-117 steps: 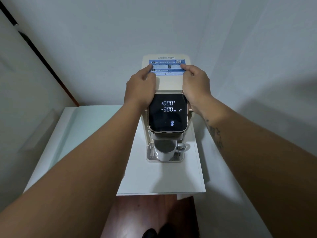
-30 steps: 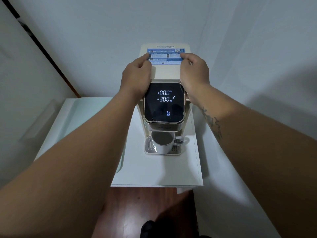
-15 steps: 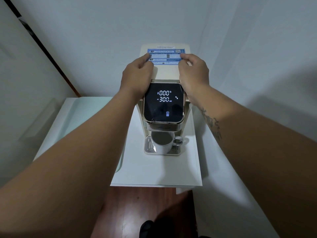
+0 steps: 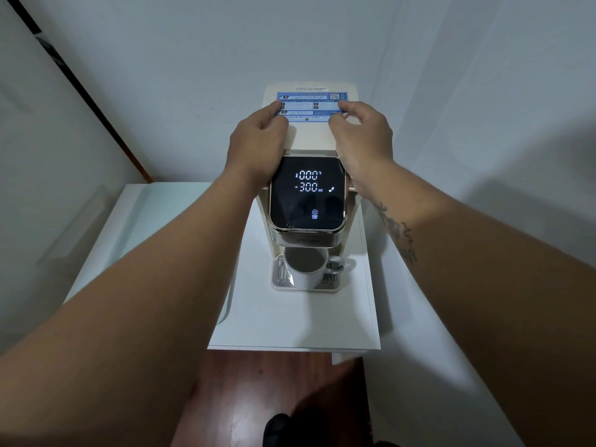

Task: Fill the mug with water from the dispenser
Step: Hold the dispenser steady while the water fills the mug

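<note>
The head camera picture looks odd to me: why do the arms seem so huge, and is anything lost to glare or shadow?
Head view: wide-angle stretch swells the forearms near the lower corners and bows the edges. The light is dim and bluish. The dispenser's screen glows readably, with faint reflections. The mug sits shaded under the spout, its contents unclear. The left hand and right hand look sharp.

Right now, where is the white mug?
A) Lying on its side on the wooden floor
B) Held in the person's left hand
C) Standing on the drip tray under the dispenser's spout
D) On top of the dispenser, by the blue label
C: the mug stands upright on the drip tray below the dispenser, while the left hand and right hand rest on the dispenser's top.
</note>
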`<state>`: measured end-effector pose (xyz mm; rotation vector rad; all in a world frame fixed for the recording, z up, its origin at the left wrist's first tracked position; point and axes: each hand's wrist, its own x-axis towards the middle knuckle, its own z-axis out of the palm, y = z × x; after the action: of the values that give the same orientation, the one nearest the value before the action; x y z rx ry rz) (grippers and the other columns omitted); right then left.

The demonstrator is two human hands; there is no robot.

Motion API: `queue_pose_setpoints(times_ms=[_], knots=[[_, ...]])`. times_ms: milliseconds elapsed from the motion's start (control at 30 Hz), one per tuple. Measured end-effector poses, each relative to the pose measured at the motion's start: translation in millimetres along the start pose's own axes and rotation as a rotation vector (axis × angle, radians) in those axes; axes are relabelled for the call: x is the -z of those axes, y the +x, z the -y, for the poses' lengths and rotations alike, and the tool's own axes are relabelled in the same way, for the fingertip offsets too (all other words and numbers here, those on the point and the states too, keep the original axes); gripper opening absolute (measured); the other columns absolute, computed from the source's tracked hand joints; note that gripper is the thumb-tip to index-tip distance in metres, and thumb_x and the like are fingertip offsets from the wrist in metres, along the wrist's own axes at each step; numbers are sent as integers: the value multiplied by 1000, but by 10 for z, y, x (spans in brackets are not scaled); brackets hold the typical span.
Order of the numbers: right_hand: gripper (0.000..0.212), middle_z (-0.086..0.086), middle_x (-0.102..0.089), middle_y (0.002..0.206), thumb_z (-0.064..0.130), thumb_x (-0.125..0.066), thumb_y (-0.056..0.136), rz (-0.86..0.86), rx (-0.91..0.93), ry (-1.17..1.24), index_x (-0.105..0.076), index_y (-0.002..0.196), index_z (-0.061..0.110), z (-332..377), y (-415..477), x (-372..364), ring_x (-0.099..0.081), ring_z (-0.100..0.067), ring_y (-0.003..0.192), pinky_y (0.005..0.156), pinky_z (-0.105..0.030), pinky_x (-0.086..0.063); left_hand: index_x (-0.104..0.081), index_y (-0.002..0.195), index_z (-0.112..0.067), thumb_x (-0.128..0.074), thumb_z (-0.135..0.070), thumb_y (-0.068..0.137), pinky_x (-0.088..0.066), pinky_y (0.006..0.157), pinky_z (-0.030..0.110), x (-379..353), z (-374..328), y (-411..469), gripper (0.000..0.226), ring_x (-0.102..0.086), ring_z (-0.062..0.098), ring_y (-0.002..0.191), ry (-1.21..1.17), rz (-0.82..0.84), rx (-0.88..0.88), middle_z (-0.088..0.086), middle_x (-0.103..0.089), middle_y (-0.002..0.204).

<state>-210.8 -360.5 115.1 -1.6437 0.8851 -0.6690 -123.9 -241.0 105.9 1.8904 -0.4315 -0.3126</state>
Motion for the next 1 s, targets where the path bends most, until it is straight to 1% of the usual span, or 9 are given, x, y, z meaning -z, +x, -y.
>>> queue_pose_setpoints(times_ms=[67,167,267,367,500,567,700,833,1000], knots=[[38,7,-67,116,26,-59,88,1,-2,1,-67,125,27,-7,3,-6,-71,-14,92,88,-36,-60,-61,140,-33,-44,-39,83,-44,113,35,-4,4,2,60,-60,11,126,-3,0,-1,-12,-64,139],[39,6,-67,119,26,-59,89,6,2,2,-66,127,26,-10,10,-1,-69,-11,88,81,-29,-60,-60,142,-32,-45,-35,89,-43,114,35,-6,5,14,55,-58,12,127,0,-1,-8,-11,-63,141],[39,4,-68,120,26,-59,88,0,9,10,-66,127,26,-14,9,-7,-70,-15,91,83,-31,-60,-60,142,-31,-45,-31,93,-43,114,35,-14,8,22,51,-58,12,127,1,-4,-18,-11,-63,141],[40,3,-68,120,27,-59,88,0,16,4,-66,127,27,-14,6,-10,-66,-13,80,74,-28,-56,-60,142,-32,-46,-31,93,-43,114,34,-14,17,29,51,-58,12,127,3,-4,-14,-11,-63,141],[38,5,-66,123,27,-59,89,-5,18,-3,-66,126,26,-10,8,-10,-69,-14,95,89,-33,-59,-61,141,-33,-46,-36,88,-44,114,35,-8,35,36,55,-59,12,126,-2,3,-14,-11,-63,140],[38,6,-66,126,28,-59,89,-4,17,-6,-66,127,25,-6,1,-5,-68,-12,98,91,-31,-58,-62,140,-34,-46,-37,87,-44,113,36,-7,37,43,55,-60,11,126,2,3,-18,-13,-65,139],[38,9,-65,119,26,-58,92,9,29,-15,-64,129,24,-8,13,15,-63,-3,74,68,-12,-53,-63,138,-35,-46,-40,84,-45,113,36,-2,40,50,58,-61,11,125,-2,1,-11,-13,-66,137],[37,9,-63,115,25,-58,91,0,22,1,-65,127,25,-16,2,3,-66,-7,82,85,-31,-60,-63,139,-34,-46,-40,82,-45,113,35,-3,45,47,59,-60,11,126,-4,-4,-12,-13,-65,138],[39,9,-63,117,25,-58,91,0,30,-14,-65,129,24,-17,13,0,-64,-3,82,81,-23,-57,-63,139,-32,-45,-40,81,-45,113,35,-16,38,49,61,-60,11,126,-2,-6,-20,-12,-65,138]])
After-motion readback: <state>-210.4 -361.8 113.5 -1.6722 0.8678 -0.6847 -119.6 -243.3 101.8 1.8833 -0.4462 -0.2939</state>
